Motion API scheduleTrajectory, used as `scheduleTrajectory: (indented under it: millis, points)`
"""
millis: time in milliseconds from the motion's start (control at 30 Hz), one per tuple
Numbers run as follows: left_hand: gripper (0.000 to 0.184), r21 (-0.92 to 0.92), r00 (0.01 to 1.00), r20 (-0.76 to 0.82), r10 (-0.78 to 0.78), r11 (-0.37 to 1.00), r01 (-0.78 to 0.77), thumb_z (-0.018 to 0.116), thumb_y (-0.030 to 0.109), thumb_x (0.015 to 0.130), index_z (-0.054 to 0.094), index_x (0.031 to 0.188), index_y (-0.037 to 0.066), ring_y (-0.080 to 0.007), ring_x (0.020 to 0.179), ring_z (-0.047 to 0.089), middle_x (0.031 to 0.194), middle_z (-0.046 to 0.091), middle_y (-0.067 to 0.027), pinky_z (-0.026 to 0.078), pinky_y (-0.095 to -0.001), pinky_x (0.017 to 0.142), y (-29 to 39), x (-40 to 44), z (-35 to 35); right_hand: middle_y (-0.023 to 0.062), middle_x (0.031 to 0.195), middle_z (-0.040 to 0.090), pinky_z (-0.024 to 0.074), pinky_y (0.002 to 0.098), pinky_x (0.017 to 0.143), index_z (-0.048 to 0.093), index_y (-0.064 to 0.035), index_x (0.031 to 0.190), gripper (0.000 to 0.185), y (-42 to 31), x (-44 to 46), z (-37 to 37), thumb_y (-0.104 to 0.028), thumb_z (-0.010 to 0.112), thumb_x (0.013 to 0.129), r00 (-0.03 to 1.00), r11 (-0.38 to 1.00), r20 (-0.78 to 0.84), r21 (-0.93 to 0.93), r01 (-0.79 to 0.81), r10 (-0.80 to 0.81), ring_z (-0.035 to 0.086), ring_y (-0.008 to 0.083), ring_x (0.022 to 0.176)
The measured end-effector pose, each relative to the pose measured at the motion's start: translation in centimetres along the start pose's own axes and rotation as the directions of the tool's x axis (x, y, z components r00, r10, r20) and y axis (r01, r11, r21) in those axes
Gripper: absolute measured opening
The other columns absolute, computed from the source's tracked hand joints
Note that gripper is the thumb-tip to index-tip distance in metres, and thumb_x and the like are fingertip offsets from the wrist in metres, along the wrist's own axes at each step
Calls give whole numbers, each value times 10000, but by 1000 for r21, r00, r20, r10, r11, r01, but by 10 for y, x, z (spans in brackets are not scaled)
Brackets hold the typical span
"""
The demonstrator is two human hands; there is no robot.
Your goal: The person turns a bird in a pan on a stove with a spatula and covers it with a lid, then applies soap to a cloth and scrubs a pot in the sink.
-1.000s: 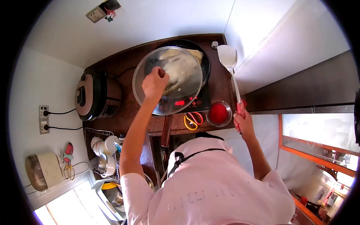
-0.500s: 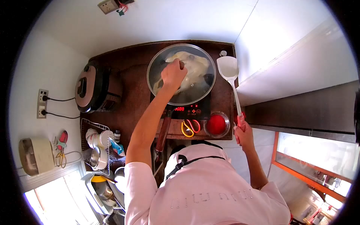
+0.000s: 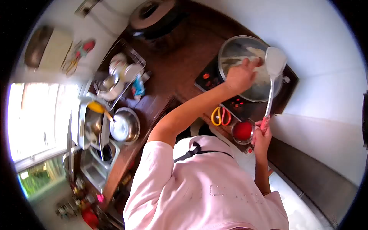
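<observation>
A glass lid (image 3: 253, 94) covers the pan on the induction cooktop (image 3: 207, 76), with pale food visible through it. My left hand (image 3: 240, 78) is over the lid beside its brown knob (image 3: 260, 61); the fingers are apart, and whether a fingertip touches the knob is unclear. My right hand (image 3: 262, 138) grips the red handle of a white spatula (image 3: 276, 61), which points upward at the lid's right side. Near that hand stands a glass bowl of red contents (image 3: 242, 131).
Yellow and red scissors (image 3: 217, 116) lie by the cooktop's front edge. A cooker (image 3: 155, 17) stands at the back left. On the left are a wire rack (image 3: 134, 53) of dishes, a metal bowl (image 3: 126, 125) and a sink (image 3: 94, 168). A wall borders the right side.
The view has turned left, shifting the counter. Over the past second, the lid came down onto the pan. My left hand's fingers have loosened from the knob; my right hand still holds the spatula.
</observation>
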State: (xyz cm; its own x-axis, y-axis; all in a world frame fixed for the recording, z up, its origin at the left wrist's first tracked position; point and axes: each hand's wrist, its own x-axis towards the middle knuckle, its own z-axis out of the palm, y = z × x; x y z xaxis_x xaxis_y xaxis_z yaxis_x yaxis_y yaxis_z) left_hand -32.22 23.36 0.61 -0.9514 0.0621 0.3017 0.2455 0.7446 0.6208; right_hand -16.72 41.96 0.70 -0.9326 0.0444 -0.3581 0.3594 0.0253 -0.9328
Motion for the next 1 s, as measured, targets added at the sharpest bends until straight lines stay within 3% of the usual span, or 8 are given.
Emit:
scheduleTrajectory:
  millis: [167,367,500,600,633,733,900,1000]
  points:
    - [336,-178,956,-292,-13,983,-41,634,123,817,569,1145,94,-321,691,602,858,563,-120,483,-416,564,-25,-86,-51,-15,554,430,312,196,365,493,-40,912,45,0,-7,39,-18,495,872,975,992,217,-101,78,-55,368,48,385]
    - [194,-378,835,-400,-377,898,225,576,128,883,613,1056,49,-325,684,593,823,573,-139,470,-388,592,-69,-202,-116,-20,617,496,361,195,390,528,-49,934,99,8,-41,103,-93,590,871,831,995,557,-73,65,-14,425,37,422]
    - [229,-550,777,-335,-533,780,298,507,174,961,637,1056,10,-129,641,519,704,535,-76,438,-276,610,-116,-288,-136,-31,639,527,361,199,396,569,-36,995,177,24,-62,158,-118,629,851,750,952,660,-259,164,51,434,36,427]
    - [244,-689,721,-183,-668,610,391,501,189,966,635,1059,7,-113,656,533,715,563,-69,450,-270,619,-132,-353,-151,45,625,553,405,273,460,605,-30,975,225,44,-78,200,-118,683,783,655,816,751,-326,477,-82,498,100,480]
    - [253,-666,698,-142,-702,590,457,509,205,965,641,1050,7,-111,669,550,755,606,-63,462,-266,630,-142,-373,-153,95,638,566,441,309,517,615,-27,960,228,30,-89,218,-110,690,761,645,800,759,-441,408,89,542,135,538]
    - [236,-542,571,-203,-795,577,611,535,211,943,657,1014,21,-175,665,585,804,648,-115,474,-303,640,-158,-434,-155,87,651,581,461,305,552,619,-22,956,223,52,-102,246,-110,686,763,577,693,817,-406,596,-18,558,145,567]
    - [246,-649,431,-170,-886,430,628,542,222,934,664,1019,25,-162,684,609,830,662,-118,479,-295,641,-168,-516,-164,24,622,547,428,256,510,578,-22,860,156,108,-108,223,-137,663,798,695,746,714,-508,431,85,495,66,543]
    - [241,-621,361,-184,-914,393,678,536,208,936,664,1026,24,-146,655,595,800,657,-102,476,-288,625,-172,-548,-163,-3,593,510,388,239,425,532,-49,824,133,125,-108,228,-141,626,841,842,859,502,-502,101,194,462,64,461]
